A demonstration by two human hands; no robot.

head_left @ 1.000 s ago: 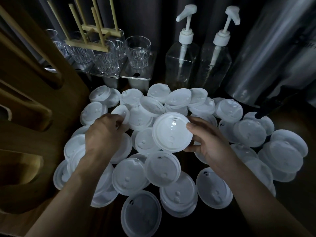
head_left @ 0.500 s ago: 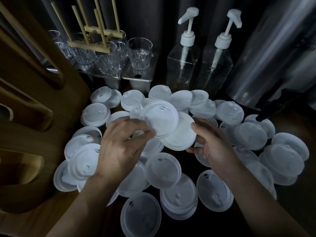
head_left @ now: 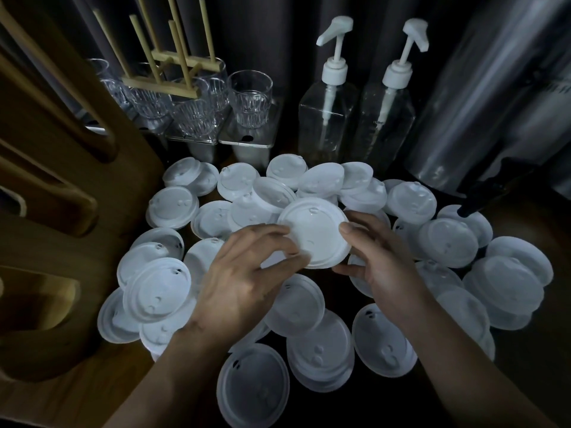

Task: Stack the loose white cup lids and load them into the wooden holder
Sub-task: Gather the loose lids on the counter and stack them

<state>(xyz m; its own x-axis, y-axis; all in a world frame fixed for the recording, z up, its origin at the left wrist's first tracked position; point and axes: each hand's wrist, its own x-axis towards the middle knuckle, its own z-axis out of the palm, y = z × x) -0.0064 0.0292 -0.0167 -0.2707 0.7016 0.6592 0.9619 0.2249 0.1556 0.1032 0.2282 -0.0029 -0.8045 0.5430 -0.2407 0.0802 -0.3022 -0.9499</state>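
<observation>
Several loose white cup lids (head_left: 173, 208) lie scattered and overlapping on the dark counter. Above the middle of the pile I hold a small stack of lids (head_left: 315, 231), underside up. My right hand (head_left: 383, 261) grips its right edge between thumb and fingers. My left hand (head_left: 247, 273) pinches its left edge with curled fingers. How many lids are in the stack is unclear. The wooden holder (head_left: 55, 186) with its long slots stands at the left edge.
Behind the lids stand two clear pump bottles (head_left: 327, 115), several glasses (head_left: 250, 100) on metal containers, and a wooden rack of thin sticks (head_left: 173, 66). A large steel dispenser (head_left: 494, 97) with a black tap (head_left: 491, 193) rises at the back right.
My left hand picked a lid from the left of the pile, carried it right and set it onto the lid in my right hand. Both hands now hold the stack together.
</observation>
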